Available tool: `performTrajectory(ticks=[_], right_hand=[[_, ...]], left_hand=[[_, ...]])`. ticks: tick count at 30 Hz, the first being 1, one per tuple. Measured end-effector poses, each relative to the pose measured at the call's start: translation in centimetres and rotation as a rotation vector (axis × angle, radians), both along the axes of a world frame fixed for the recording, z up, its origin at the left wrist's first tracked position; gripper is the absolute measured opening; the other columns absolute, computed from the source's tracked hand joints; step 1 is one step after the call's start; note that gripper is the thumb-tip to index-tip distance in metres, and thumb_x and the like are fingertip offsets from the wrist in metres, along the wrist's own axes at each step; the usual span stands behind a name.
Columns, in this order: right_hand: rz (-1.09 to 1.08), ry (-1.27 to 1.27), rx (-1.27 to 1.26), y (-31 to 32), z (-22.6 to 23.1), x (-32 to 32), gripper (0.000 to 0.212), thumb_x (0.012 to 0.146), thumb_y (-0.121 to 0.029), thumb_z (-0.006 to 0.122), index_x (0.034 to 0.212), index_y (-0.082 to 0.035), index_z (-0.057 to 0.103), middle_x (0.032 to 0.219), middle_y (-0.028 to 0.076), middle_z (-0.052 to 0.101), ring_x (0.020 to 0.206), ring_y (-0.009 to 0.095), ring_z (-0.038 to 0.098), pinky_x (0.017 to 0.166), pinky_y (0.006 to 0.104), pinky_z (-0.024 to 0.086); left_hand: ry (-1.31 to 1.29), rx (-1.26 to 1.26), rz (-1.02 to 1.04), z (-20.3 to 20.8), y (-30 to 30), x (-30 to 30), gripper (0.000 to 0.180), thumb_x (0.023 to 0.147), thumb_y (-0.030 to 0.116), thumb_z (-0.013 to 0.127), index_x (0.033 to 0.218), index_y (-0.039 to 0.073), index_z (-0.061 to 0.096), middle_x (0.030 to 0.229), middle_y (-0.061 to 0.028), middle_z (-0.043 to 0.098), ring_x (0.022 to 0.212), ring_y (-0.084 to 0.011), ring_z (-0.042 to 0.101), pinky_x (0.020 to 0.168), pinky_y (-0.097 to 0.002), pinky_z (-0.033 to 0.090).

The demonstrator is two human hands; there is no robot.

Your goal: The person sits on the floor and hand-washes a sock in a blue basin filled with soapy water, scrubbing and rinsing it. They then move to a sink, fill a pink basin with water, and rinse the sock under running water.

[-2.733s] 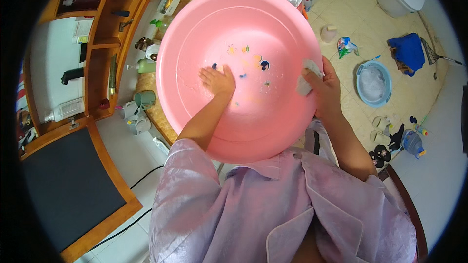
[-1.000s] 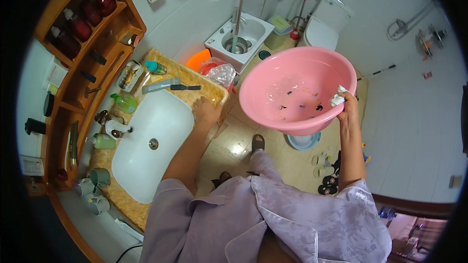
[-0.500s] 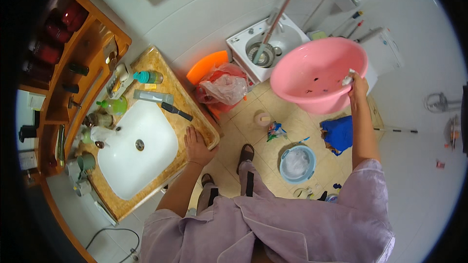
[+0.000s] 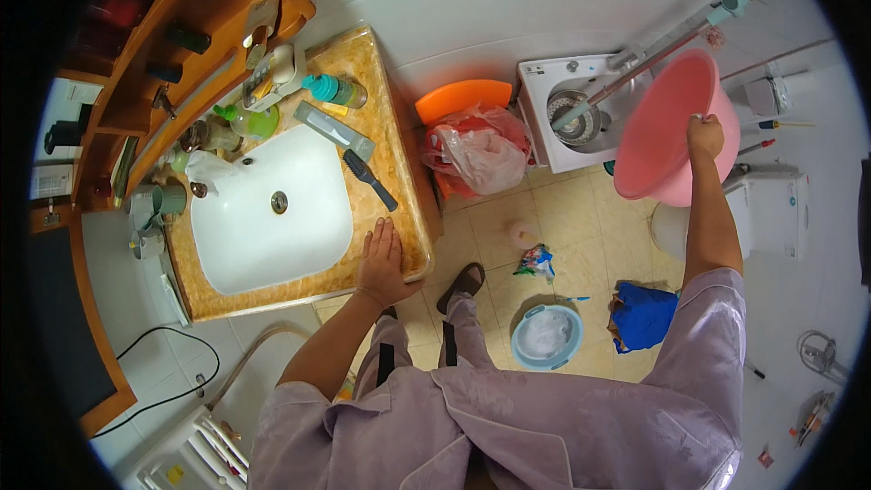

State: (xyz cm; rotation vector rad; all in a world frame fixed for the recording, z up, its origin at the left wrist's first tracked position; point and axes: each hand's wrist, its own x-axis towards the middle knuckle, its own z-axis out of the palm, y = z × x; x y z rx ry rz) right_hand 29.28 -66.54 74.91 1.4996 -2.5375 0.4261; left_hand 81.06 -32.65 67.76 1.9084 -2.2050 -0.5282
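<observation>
My right hand (image 4: 705, 138) is closed on the rim of a large pink basin (image 4: 660, 147). The basin is held up in the air at the right, tipped on its side with its mouth facing left. Beneath it show a white toilet and the floor. My left hand (image 4: 386, 268) lies flat, fingers stretched out, on the brown marbled counter (image 4: 411, 240) near its right front corner. A dark hairbrush (image 4: 370, 180) rests just beyond those fingertips, beside the white washbasin (image 4: 272, 254).
A small white utility sink (image 4: 570, 156) holds a metal strainer basket (image 4: 573, 118), with a pole (image 4: 649, 61) leaning across. Plastic bags (image 4: 476, 150) stand beside it. On the tiled floor are a light-blue tub (image 4: 547, 336) of suds, blue cloth (image 4: 644, 313) and a colourful packet (image 4: 535, 261).
The pink basin has gone from mouth-up to tipped on its side. The whole view has turned and shifted. My left hand has stayed on the counter.
</observation>
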Motion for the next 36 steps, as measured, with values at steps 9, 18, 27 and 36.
performTrajectory(ticks=[9,18,27,36], right_hand=[[-0.021,-0.018,0.048,-1.7,0.3,2.9,0.026,0.077,-0.031,0.053,0.086,-0.008,0.061,0.086,0.017,0.064,0.083,0.037,0.061,0.074,0.0443,0.048],[0.196,0.102,0.012,4.5,-2.4,-3.1,0.036,0.079,-0.038,0.049,0.095,-0.009,0.064,0.090,0.019,0.063,0.082,0.036,0.061,0.070,0.0454,0.047],[0.027,-1.190,-0.539,27.6,7.1,-5.1,0.033,0.074,-0.015,0.064,0.102,0.002,0.055,0.089,0.007,0.060,0.075,0.018,0.059,0.062,0.0314,0.049],[0.001,-1.727,-0.493,44.6,18.7,17.0,0.038,0.072,-0.007,0.058,0.110,0.001,0.052,0.087,0.009,0.060,0.071,0.019,0.060,0.060,0.0301,0.051]], left_hand=[[-0.021,0.032,-0.004,-0.4,-0.1,-0.1,0.100,0.058,0.054,0.068,0.126,-0.011,0.034,0.139,-0.0264,0.023,0.133,-0.0379,0.019,0.106,-0.0488,0.017],[0.019,-0.100,-0.020,0.3,0.4,0.4,0.098,0.055,0.044,0.075,0.122,-0.014,0.035,0.131,-0.0320,0.031,0.126,-0.0443,0.027,0.104,-0.0510,0.022],[0.145,-0.052,-0.010,1.4,0.9,1.6,0.074,0.077,0.045,0.059,0.125,-0.008,0.038,0.137,-0.0228,0.030,0.131,-0.0346,0.024,0.107,-0.0473,0.019],[1.845,-0.327,0.918,8.0,-0.4,24.8,0.035,0.095,0.030,0.034,0.080,0.004,0.052,0.068,-0.0041,0.051,0.066,-0.0157,0.049,0.066,-0.0288,0.043]])
